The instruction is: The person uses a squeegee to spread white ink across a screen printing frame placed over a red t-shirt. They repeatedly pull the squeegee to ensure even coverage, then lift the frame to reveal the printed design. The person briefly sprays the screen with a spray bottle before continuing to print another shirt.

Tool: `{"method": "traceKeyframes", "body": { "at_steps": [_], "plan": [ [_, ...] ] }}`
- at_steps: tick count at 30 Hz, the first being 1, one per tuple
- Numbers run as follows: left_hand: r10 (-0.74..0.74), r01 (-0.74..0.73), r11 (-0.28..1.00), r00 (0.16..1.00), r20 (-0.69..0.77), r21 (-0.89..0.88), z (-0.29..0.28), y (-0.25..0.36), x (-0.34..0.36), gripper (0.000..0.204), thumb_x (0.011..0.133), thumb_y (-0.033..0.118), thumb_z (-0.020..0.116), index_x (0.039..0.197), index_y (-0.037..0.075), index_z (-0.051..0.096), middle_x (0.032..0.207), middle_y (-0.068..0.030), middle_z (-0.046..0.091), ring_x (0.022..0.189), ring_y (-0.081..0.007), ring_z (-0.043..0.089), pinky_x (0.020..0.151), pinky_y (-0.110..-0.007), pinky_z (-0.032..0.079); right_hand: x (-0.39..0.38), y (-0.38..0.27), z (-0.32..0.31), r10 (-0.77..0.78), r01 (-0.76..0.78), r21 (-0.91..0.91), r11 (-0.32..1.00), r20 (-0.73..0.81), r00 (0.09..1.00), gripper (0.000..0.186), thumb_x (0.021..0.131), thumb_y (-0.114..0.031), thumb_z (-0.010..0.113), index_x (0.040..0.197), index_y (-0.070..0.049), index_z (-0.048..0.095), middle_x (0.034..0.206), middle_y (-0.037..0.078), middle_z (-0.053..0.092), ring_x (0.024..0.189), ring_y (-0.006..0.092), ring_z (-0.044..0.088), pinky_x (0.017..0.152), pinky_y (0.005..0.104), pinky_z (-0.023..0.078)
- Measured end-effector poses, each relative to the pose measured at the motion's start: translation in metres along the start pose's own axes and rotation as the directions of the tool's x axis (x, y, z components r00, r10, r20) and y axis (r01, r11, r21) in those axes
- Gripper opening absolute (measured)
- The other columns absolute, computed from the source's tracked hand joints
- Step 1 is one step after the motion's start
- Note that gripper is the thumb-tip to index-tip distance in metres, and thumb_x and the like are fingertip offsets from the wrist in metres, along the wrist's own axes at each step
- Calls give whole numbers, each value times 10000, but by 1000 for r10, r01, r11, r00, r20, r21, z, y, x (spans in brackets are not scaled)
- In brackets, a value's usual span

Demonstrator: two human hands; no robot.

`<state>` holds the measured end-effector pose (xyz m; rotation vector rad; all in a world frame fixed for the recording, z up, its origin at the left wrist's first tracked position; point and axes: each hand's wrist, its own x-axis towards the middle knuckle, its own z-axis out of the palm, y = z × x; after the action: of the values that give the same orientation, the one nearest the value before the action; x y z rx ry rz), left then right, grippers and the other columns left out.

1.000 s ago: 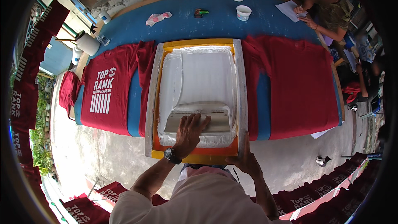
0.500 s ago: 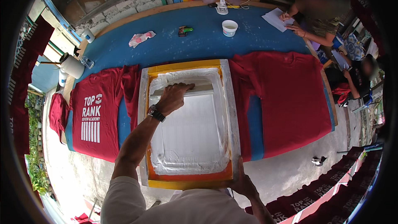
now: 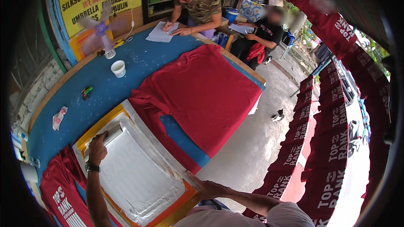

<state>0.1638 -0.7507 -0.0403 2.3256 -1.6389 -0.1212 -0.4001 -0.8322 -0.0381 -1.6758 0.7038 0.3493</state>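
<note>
Head view shows the left hand [image 3: 98,148] at the far end of the frame [image 3: 101,122], its fingers wrapped round the squeegee [image 3: 113,135], which lies across the mesh [image 3: 134,164]. At the frame's near right corner rests the right hand [image 3: 208,189]; its fingers are partly hidden, so whether they grip the corner or only lean on it cannot be told. The frame lies aslant on the blue table [image 3: 75,111], between a printed shirt [image 3: 63,195] on the left and a plain shirt [image 3: 206,96] on the right; what is under the mesh is hidden. A coat of white ink [image 3: 166,197] covers the mesh, thicker in ridges along the edges. For a good stroke, the left hand should press evenly, since one hand near the middle may let an end of the blade lift. A constant tilt and one unbroken, unhurried pull seem best, inside the frame's yellow edging, gathering the ridged ink as it goes. Meanwhile the right hand would do well to steady the corner, because a sideways slip could smear the ink.
</note>
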Motion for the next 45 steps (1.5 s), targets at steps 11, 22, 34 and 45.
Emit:
{"method": "traceKeyframes", "body": {
  "at_steps": [11, 22, 34, 45],
  "plan": [
    [-57, 58, 998, 997, 50, -4, 11, 62, -63, 775, 778, -104, 637, 1525, 101, 619, 1281, -228, 732, 1196, -458, 678, 1066, -530, 550, 0, 14, 9, -269, 269, -14, 963, -75, 960, 1389, 887, -328, 911, 1777, -150, -139, 1428, 297, 695, 1247, 437, 735, 1104, 485, 551],
    [-45, 49, 997, 997, 67, -61, 17, 165, -171, 750, 760, -70, 687, 1494, 75, 642, 1329, -170, 703, 1231, -420, 649, 1093, -545, 505, 22, 41, 20, -374, 376, 4, 927, -89, 923, 1427, 891, -313, 933, 1773, -198, -183, 1563, 305, 593, 1339, 417, 685, 1150, 488, 518],
    [-89, 89, 996, 989, 120, 7, 33, 253, -269, 816, 806, -48, 604, 1600, 137, 583, 1435, -188, 689, 1394, -379, 572, 1154, -561, 438, 17, 36, 21, -281, 287, 66, 956, -83, 956, 1392, 908, -205, 912, 1773, -188, -178, 1332, 273, 729, 1120, 351, 778, 1000, 441, 604],
    [14, -14, 1000, 991, 130, 2, 8, 265, -263, 758, 827, -49, 522, 1572, 64, 601, 1436, -191, 702, 1291, -425, 637, 1098, -522, 520, 54, 71, 30, -385, 389, 17, 921, -115, 916, 1420, 855, -411, 940, 1781, -276, -128, 1140, 326, 770, 1071, 472, 771, 963, 533, 583]
  ]
}}
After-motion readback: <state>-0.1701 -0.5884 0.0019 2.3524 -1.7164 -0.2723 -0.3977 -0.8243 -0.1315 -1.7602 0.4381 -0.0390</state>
